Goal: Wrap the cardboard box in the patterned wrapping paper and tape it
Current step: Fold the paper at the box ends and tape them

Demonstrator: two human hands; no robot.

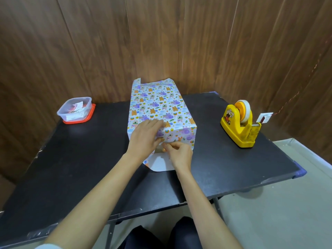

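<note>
The cardboard box stands in the middle of the black table (71,159), covered on top and sides by patterned wrapping paper (158,103). A sliver of bare cardboard (158,150) shows at the near end. A white paper flap (159,163) lies flat on the table below it. My left hand (145,135) rests on the box's near top edge, fingers laid over the paper and thumb down the near face. My right hand (179,153) is at the near face, its fingertips pinching the paper's edge. Loose paper stands up at the far end.
A yellow tape dispenser (239,123) with a roll of tape stands on the right side of the table. A clear plastic container (76,109) on a red lid sits at the far left. A wooden wall is close behind. The table's right edge is near the dispenser.
</note>
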